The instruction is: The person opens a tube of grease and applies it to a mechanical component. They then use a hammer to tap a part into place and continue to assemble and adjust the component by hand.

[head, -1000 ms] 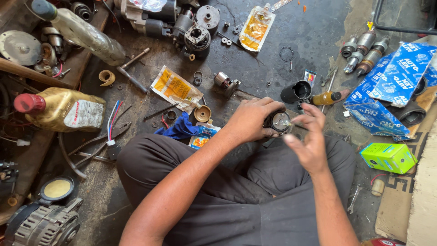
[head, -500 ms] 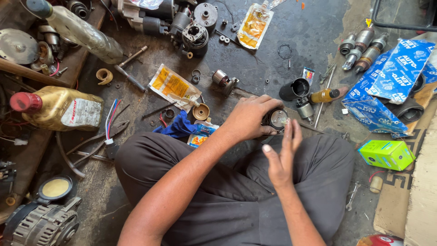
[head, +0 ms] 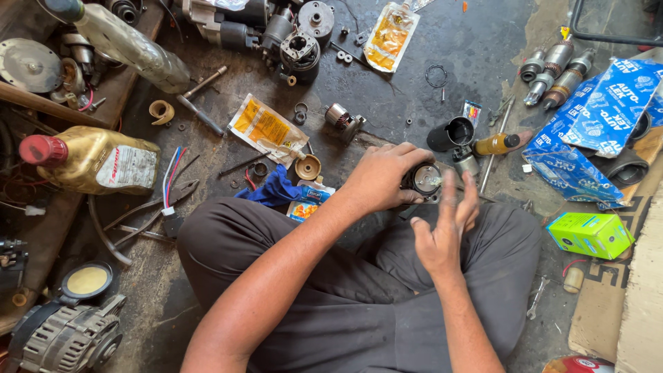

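The round black motor housing with a shiny metal centre sits just above your knees, near the middle of the dark, oil-stained floor. Your left hand wraps around its left side, fingers curled and clamped on the casing. Your right hand hovers just below and to the right of it, palm up, fingers loosely spread and slightly blurred, with the fingertips at the housing's rim; whether they touch it you cannot tell.

Just beyond the housing stand a black open cylinder and a small amber bottle with a dark cap, lying on its side. Left of your left hand lie a small brass-coloured cup and a crumpled blue cloth. Towards the floor's right edge are blue printed plastic packets and a bright green cardboard box. At the left edge a gold oil bottle with a red cap lies on its side, and a grey ribbed alternator fills the near left corner.
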